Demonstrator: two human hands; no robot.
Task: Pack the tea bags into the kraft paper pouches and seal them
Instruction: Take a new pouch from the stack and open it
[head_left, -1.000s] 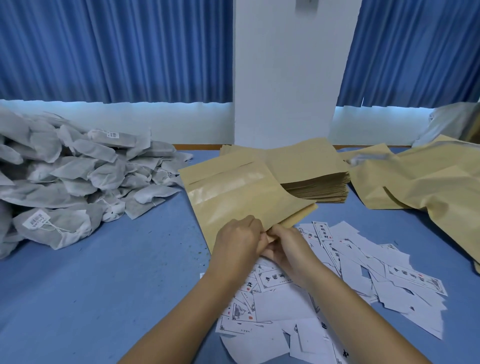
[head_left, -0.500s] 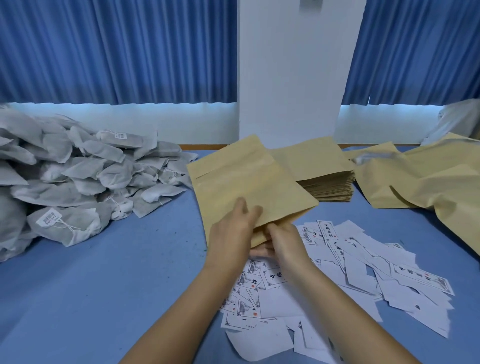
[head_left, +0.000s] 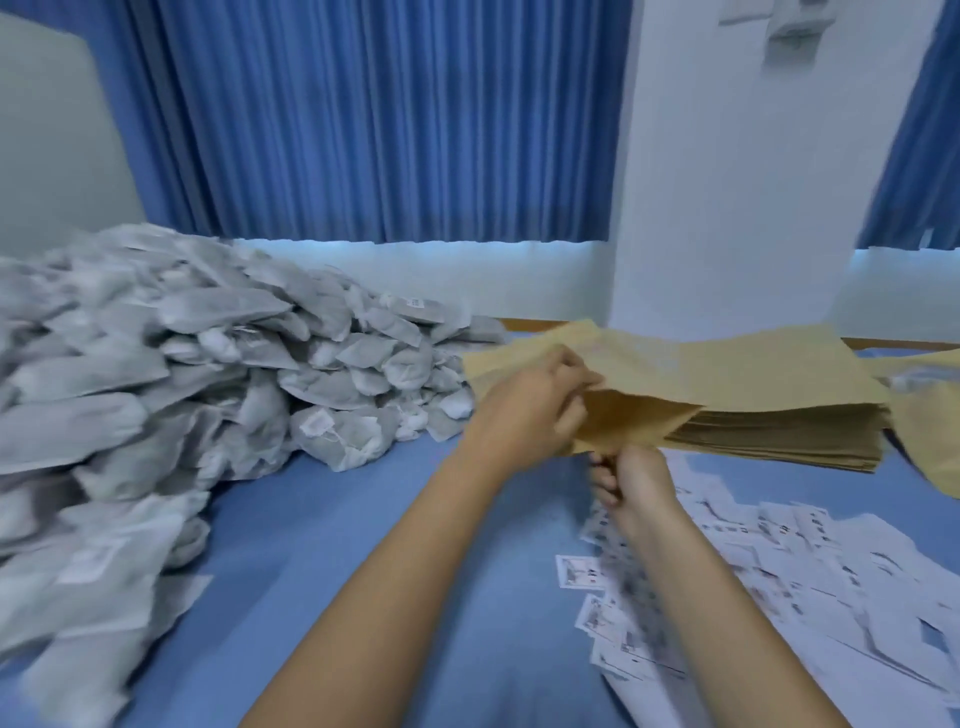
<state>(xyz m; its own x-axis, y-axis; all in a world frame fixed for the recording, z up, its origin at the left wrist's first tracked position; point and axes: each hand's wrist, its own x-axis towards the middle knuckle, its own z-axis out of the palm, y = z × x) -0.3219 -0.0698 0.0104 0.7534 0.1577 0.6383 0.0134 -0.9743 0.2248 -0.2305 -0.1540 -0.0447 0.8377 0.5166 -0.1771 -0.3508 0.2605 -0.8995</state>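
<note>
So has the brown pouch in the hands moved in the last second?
Yes. The pouch stood above the stack of pouches; now it is tipped flat, level with the stack's top, gripped by left hand and right hand.

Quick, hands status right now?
Left hand: grips the kraft paper pouch by its upper lip.
Right hand: pinches the same pouch's lower lip.
</note>
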